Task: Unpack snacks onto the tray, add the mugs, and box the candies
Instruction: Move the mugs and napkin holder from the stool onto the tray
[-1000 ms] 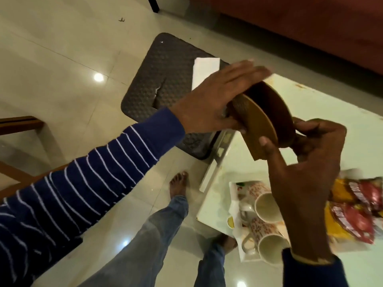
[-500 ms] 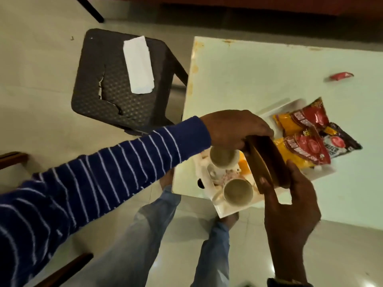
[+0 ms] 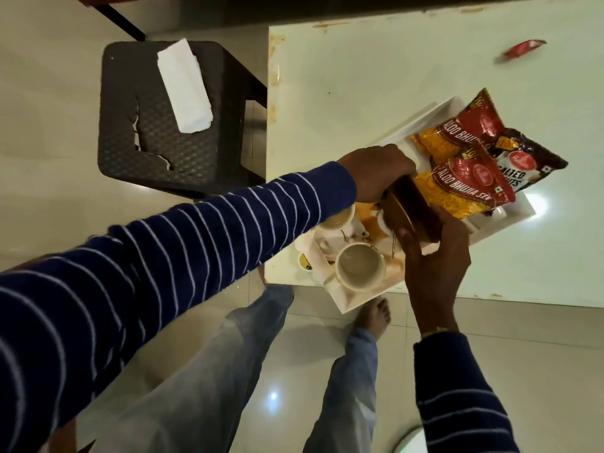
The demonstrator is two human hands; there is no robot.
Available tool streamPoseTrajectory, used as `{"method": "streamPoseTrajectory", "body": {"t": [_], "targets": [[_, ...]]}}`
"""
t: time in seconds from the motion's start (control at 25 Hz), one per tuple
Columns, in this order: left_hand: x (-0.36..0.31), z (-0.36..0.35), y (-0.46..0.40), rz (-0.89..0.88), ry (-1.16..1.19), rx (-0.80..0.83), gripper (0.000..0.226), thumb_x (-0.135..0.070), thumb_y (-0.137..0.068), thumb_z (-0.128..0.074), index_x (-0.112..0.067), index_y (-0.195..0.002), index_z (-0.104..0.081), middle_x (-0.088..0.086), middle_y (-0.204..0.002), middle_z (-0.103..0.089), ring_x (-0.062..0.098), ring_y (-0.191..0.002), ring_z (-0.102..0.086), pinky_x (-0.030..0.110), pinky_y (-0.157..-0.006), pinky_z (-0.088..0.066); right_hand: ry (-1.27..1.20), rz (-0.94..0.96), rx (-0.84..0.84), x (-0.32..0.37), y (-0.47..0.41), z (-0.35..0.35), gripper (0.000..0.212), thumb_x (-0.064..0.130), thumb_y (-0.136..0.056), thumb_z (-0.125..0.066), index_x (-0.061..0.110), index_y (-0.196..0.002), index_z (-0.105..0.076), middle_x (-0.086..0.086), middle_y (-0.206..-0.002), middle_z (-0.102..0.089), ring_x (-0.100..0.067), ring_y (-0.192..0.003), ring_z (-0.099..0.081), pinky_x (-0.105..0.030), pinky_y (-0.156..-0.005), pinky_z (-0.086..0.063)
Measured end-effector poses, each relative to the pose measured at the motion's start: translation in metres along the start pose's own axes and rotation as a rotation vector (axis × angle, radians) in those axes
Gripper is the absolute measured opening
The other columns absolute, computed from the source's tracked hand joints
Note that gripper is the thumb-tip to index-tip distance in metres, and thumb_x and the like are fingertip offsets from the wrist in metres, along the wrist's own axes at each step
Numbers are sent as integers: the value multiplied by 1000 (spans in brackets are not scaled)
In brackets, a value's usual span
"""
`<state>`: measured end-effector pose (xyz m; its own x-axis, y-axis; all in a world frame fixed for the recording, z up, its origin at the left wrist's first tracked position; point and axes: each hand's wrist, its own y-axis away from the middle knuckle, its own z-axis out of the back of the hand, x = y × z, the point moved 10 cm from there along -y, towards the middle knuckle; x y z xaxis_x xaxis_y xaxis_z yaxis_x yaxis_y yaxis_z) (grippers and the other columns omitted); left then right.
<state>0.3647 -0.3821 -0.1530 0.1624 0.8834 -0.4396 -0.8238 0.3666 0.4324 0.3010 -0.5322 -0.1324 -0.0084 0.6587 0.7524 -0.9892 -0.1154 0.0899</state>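
Lowered since half a second ago, the brown round box (image 3: 412, 213) now sits tilted on edge above the white tray (image 3: 346, 300) on the tabletop (image 3: 359, 93), its flat face toward the mugs (image 3: 359, 266). Left hand (image 3: 376, 173) grips its top, right hand (image 3: 434, 266) its bottom, beside the snack packets (image 3: 470, 178).
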Motion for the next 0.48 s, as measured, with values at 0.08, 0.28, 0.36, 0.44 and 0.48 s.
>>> {"method": "streamPoseTrajectory", "body": {"t": [0.08,0.28,0.36,0.44,0.48], "targets": [[5,-2,-3,47,3,10,28,-8,-85,-64,-13,-112,-62,11,-111,-62,30,-100,-61,34,-76,-48,-4,-10,21,-5,-7,-9,55,12,-83,-76,13,-133,-52,-9,-127,-60,-23,-116,-56,-34,-97,-48],[22,-15,-1,96,40,53,37,-7,-86,-66,-12,-122,-60,14,-119,-60,32,-105,-62,36,-85,-51,32,-28,69,-6,-5,-27,52,13,-84,-75,16,-130,-50,-11,-129,-55,-24,-120,-54,-28,-97,-45],[25,-19,-2,89,62,56,43,-9,-86,-66,-13,-129,-58,13,-125,-59,31,-113,-59,34,-92,-48,55,-28,62,-4,-4,-29,54,12,-83,-76,15,-130,-49,-12,-129,-52,-21,-119,-50,-25,-94,-42],[25,-18,-1,84,107,59,56,-14,-87,-68,-15,-140,-50,11,-134,-57,28,-123,-54,33,-99,-45,99,-36,78,-2,-6,-27,60,17,-82,-78,16,-132,-46,-12,-133,-48,-20,-121,-46,-26,-95,-38],[29,-12,3,82,144,43,61,-18,-87,-70,-16,-143,-47,10,-138,-55,26,-126,-51,32,-101,-43,118,-52,80,1,-7,-25,64,23,-81,-79,17,-135,-45,-12,-138,-45,-23,-126,-44,-31,-100,-38]]}}
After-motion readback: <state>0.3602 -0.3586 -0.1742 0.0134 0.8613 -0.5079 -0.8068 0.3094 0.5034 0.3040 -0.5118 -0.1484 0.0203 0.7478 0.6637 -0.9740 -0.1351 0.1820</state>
